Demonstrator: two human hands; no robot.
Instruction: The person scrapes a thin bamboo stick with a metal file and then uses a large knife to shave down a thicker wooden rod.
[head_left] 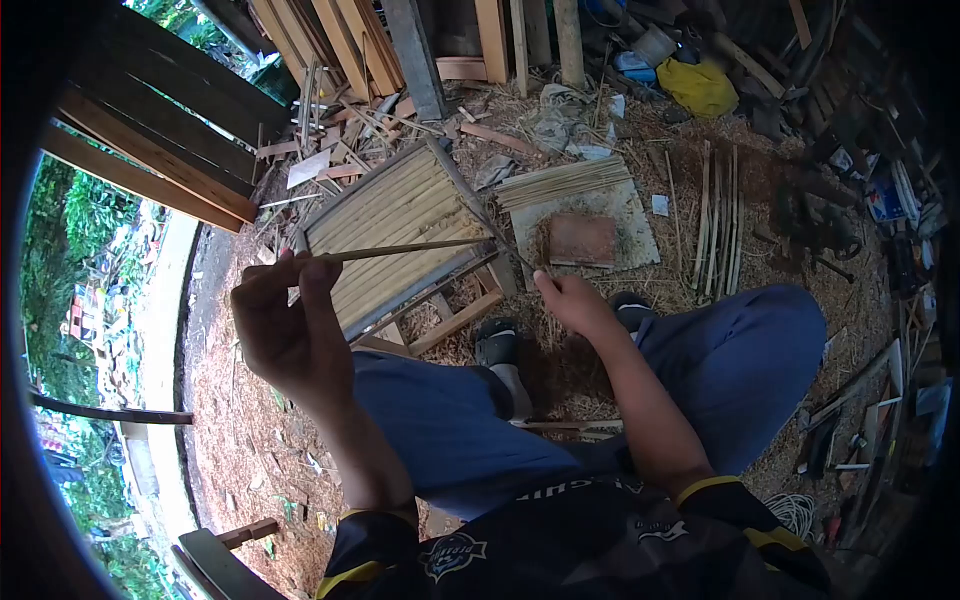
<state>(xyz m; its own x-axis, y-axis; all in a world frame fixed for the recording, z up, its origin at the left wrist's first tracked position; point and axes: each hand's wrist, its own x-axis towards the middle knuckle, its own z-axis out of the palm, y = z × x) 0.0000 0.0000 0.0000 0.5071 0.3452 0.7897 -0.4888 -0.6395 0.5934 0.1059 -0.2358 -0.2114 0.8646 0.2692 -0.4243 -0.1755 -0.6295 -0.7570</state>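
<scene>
My left hand (285, 325) is raised and closed, pinching one end of a thin bamboo strip (410, 247) between thumb and fingers. The strip runs to the right above a slatted bamboo panel (385, 235) set in a grey wooden frame. Near the strip's far end, my right hand (575, 302) is closed with the thumb forward. A slim dark blade-like tool (522, 261) seems to stick out of it toward the strip; its kind is too small to tell. Beyond the right hand, a reddish-brown block (583, 240) lies on a pale board (635, 225).
A bundle of thin bamboo strips (570, 181) lies along the board's far edge. Longer strips (717, 225) lie on the shavings-covered ground at right. Wooden planks (150, 165) stand at left. A yellow cloth or bag (697, 88) and clutter lie at the back right. Coiled cord (790, 515) is at lower right.
</scene>
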